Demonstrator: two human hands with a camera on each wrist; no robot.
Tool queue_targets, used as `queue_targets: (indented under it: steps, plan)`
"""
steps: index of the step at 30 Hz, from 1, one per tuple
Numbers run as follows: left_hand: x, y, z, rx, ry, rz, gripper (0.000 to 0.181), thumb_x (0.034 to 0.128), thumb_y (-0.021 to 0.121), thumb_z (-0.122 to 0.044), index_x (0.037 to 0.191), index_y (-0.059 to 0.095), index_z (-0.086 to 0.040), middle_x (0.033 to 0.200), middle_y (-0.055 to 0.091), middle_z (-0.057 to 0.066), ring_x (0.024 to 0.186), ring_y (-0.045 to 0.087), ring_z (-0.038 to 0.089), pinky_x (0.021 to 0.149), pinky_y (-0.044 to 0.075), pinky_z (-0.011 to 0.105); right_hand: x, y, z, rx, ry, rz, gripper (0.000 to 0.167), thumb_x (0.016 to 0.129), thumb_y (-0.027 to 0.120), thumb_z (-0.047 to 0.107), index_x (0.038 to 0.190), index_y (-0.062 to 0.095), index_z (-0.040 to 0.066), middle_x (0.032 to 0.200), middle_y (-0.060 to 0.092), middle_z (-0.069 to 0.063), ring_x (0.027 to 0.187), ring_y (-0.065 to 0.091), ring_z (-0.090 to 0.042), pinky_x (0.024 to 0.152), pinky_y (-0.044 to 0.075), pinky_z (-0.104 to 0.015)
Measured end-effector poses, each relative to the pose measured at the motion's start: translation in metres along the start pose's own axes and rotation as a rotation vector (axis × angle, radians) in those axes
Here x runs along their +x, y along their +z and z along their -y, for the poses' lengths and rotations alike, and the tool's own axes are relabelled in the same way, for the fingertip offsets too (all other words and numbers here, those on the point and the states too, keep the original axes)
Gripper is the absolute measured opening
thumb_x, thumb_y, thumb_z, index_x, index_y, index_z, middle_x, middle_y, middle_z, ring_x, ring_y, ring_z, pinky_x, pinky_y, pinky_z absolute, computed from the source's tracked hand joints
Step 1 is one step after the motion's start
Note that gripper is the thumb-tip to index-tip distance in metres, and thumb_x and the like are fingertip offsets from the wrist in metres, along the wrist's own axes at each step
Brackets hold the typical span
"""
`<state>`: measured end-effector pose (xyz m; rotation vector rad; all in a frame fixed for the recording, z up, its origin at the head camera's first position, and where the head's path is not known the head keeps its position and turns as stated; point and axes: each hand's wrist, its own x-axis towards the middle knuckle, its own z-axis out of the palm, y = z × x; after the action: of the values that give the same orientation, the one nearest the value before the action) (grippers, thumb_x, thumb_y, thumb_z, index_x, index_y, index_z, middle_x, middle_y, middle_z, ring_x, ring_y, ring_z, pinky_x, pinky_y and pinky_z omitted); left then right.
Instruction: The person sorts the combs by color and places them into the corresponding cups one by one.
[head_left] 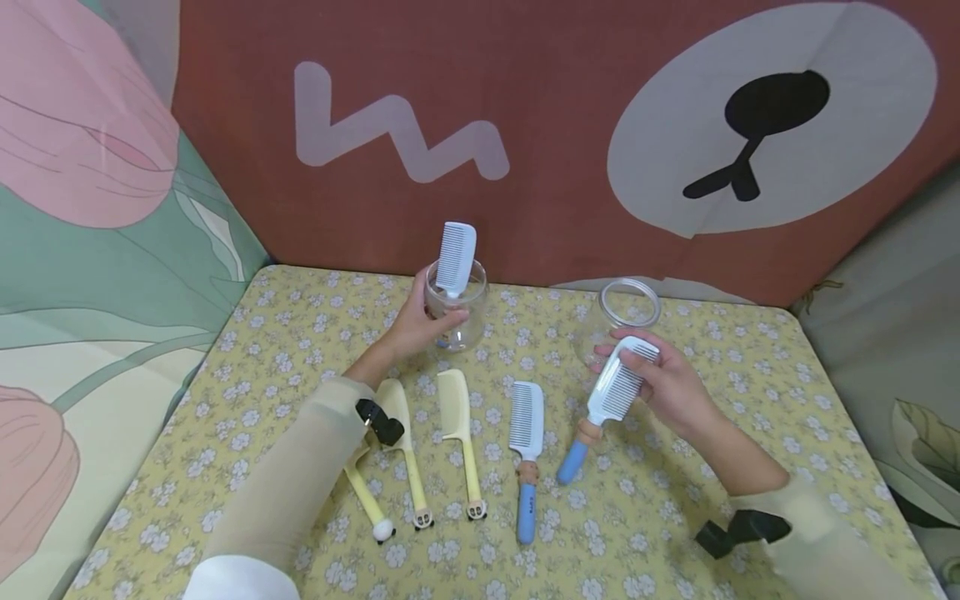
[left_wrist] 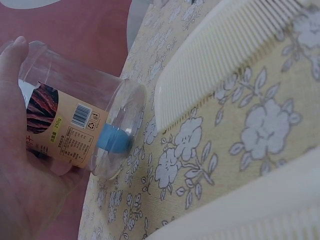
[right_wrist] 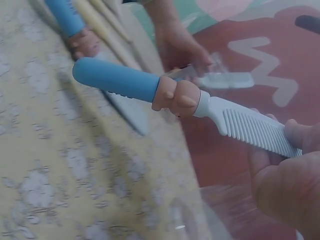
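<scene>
The left hand (head_left: 420, 323) grips a clear jar (head_left: 472, 321) at the back of the table; its label shows in the left wrist view. A white comb (head_left: 457, 254) stands in that jar, teeth end up, its blue handle end (left_wrist: 114, 139) at the bottom. The right hand (head_left: 671, 387) pinches another white comb (head_left: 617, 387) by its toothed end, the blue handle (right_wrist: 117, 80) pointing down and left in the head view. Behind the right fingers stands a second clear jar (head_left: 628, 304).
A white comb with blue handle (head_left: 527, 458) lies at the middle of the flowered table (head_left: 637, 533). Left of it lie three cream combs with yellow handles, one (head_left: 454, 417) nearest, another (head_left: 408, 450), and a third (head_left: 365, 496) partly under the left forearm. A printed cloth stands behind.
</scene>
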<state>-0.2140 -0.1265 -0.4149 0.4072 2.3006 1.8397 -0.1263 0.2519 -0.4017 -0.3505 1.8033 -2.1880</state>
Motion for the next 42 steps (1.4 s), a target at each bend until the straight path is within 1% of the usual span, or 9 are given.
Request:
queue_targets:
  steps: [1,6,13,17,23,29,35,40,42]
  plan:
    - [-0.002,0.000,-0.004,0.001,-0.003,0.002,0.093,0.0954,0.073,-0.013,0.162,0.008,-0.015,0.162,0.028,0.015,0.149,0.030,0.033,0.118,0.030,0.051,0.000,0.000,0.004,0.005,-0.011,0.000,0.025,0.109,0.046,0.008,0.131,0.057,0.012,0.120,0.072,-0.006,0.105,0.073,-0.023,0.090,0.057,-0.031]
    - [-0.004,0.001,-0.006,-0.004,-0.009,0.003,0.093,0.0957,0.073,-0.014,0.162,0.008,-0.016,0.163,0.027,0.014,0.149,0.029,0.033,0.119,0.029,0.051,0.001,-0.002,0.023,0.057,-0.051,-0.011,0.026,0.109,0.045,0.005,0.133,0.054,0.006,0.118,0.073,-0.005,0.104,0.073,-0.023,0.089,0.057,-0.029]
    - [-0.003,0.001,-0.004,0.005,-0.028,-0.001,0.094,0.0956,0.073,-0.017,0.162,0.008,-0.018,0.163,0.026,0.014,0.150,0.028,0.033,0.119,0.030,0.051,0.009,-0.005,0.048,0.099,-0.110,-0.019,0.028,0.108,0.045,0.001,0.132,0.058,0.008,0.119,0.072,-0.008,0.104,0.073,-0.024,0.088,0.058,-0.030]
    - [-0.003,0.001,-0.004,0.002,-0.024,0.005,0.093,0.0956,0.073,-0.016,0.162,0.008,-0.017,0.164,0.025,0.014,0.150,0.028,0.033,0.118,0.030,0.052,0.014,-0.004,0.062,0.121,-0.143,-0.016,0.028,0.107,0.045,0.000,0.131,0.058,0.005,0.119,0.072,-0.010,0.104,0.073,-0.025,0.088,0.058,-0.030]
    - [-0.003,-0.001,-0.004,0.011,-0.022,0.006,0.094,0.0957,0.073,-0.016,0.162,0.007,-0.018,0.164,0.025,0.014,0.149,0.028,0.033,0.118,0.030,0.051,0.027,0.003,0.083,0.099,-0.182,-0.065,0.027,0.105,0.051,0.003,0.131,0.057,0.004,0.117,0.072,-0.011,0.103,0.074,-0.025,0.089,0.057,-0.028]
    - [-0.003,-0.002,-0.004,0.023,-0.016,0.006,0.095,0.0957,0.073,-0.018,0.163,0.007,-0.017,0.164,0.025,0.014,0.150,0.028,0.032,0.118,0.031,0.051,0.042,0.013,0.102,0.074,-0.190,-0.118,0.031,0.103,0.058,0.007,0.133,0.056,0.003,0.117,0.072,-0.012,0.101,0.074,-0.025,0.092,0.056,-0.030]
    - [-0.004,-0.002,-0.004,0.021,-0.013,0.011,0.094,0.0963,0.072,-0.018,0.163,0.006,-0.017,0.164,0.024,0.014,0.149,0.028,0.032,0.118,0.031,0.051,0.055,0.027,0.120,-0.028,-0.180,-0.146,0.038,0.100,0.064,0.015,0.136,0.056,0.005,0.120,0.072,-0.011,0.103,0.073,-0.023,0.091,0.056,-0.028]
    - [-0.003,-0.002,-0.004,0.023,-0.010,0.012,0.095,0.0961,0.073,-0.018,0.163,0.006,-0.017,0.163,0.026,0.014,0.149,0.030,0.034,0.117,0.032,0.051,0.068,0.039,0.134,-0.058,-0.153,-0.153,0.047,0.098,0.068,0.019,0.140,0.054,0.007,0.125,0.069,-0.012,0.106,0.073,-0.024,0.088,0.058,-0.028]
    - [-0.001,-0.002,0.001,0.017,-0.006,0.010,0.095,0.0959,0.073,-0.018,0.163,0.006,-0.018,0.163,0.026,0.015,0.149,0.030,0.034,0.118,0.031,0.052,0.073,0.043,0.139,-0.052,-0.147,-0.153,0.048,0.096,0.069,0.020,0.141,0.055,0.008,0.127,0.068,-0.013,0.106,0.072,-0.024,0.086,0.059,-0.030]
